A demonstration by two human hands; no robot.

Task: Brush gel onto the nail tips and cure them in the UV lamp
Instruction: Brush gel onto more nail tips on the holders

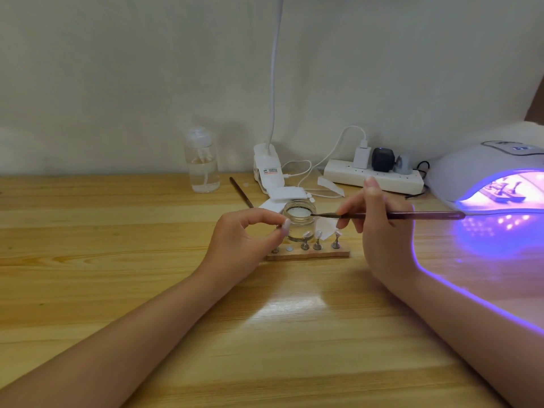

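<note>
A small clear glass jar stands open at the table's middle. My right hand grips a dark brush held level, its tip at the jar's rim. My left hand pinches a nail tip on its little stand between thumb and forefinger, just left of the jar. In front of the jar lies a wooden holder strip carrying three more nail tips on metal stands. The UV lamp at the right glows purple, with stands visible inside it.
A clear pump bottle stands at the back left. A white clip lamp, its cable, a power strip with plugs, a second brush and white wipes lie behind the jar. The wooden table spreads to the left.
</note>
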